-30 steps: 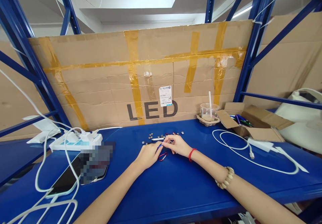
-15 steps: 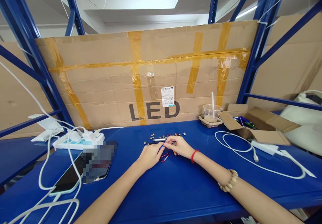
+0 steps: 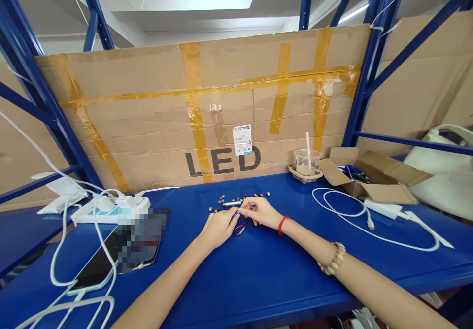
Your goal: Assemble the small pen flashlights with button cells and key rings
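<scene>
Blue piece [image 3: 235,214] sits between the fingers [image 3: 245,213].

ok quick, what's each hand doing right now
Left hand: closed, holding a small blue piece.
Right hand: fingertips at the blue piece; whether they grip it cannot be told.

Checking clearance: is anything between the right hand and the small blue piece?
Nothing visible: the right hand is at the small blue piece by the left hand; the red carabiner lies aside, nearer the camera.

Blue item [image 3: 235,214], red-and-silver carabiner [image 3: 242,229], plain blue tabletop [image 3: 258,279].
</scene>
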A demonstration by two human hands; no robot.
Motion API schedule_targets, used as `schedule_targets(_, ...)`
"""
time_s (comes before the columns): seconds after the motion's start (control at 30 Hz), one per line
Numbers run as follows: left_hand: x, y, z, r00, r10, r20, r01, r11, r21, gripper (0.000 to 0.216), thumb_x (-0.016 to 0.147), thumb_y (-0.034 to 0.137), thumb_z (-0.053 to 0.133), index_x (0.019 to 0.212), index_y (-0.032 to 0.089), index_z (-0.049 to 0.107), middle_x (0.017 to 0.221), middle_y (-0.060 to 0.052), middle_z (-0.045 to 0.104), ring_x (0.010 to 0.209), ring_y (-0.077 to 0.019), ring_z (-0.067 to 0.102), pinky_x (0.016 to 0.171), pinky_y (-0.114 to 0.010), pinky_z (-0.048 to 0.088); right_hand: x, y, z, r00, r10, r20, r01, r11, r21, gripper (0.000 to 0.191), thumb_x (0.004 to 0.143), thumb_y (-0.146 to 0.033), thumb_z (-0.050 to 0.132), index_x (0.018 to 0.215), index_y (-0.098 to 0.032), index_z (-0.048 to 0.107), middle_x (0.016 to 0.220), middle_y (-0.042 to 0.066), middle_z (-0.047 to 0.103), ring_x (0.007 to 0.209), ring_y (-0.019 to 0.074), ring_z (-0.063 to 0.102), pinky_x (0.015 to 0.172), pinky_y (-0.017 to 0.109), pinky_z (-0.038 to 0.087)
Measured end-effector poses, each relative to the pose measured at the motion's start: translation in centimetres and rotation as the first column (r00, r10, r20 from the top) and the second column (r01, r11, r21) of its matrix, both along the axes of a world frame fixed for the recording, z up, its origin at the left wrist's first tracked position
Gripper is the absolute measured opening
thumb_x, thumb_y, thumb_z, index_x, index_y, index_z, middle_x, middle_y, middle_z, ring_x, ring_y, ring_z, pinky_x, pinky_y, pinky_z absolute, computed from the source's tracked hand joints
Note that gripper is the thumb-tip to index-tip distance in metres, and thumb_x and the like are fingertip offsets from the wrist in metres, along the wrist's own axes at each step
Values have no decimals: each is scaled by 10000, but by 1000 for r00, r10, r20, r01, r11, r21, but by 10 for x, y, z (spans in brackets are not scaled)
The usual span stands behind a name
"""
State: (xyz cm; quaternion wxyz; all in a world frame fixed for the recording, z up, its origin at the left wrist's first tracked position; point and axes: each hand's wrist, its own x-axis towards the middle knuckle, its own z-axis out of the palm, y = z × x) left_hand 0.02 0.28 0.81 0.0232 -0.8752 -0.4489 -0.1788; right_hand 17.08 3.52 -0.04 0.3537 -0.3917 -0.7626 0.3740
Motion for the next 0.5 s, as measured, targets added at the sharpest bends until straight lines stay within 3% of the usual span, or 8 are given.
schedule_targets(0.27,0,-2,2,1000,1,17,-1,1000,-9,296,901,295,245,1054,224,488,922,-15,642,813,-164,608,654,-239,456,-1,-1,0,1000,10,10,-9,1000,-2,337,712,-489,532,706,-152,519,580,-13,575,338,45,458,312,151,337)
schedule_targets(0.5,0,-2,2,1000,-14,15,14,1000,-7,304,902,298,233,1000,209,507,899,-18,642,791,-152,607,662,-230,453,2,-2,0,995,-24,101,10,991,132,313,738,-476,508,668,-172,522,562,-25,582,352,48,469,353,153,359)
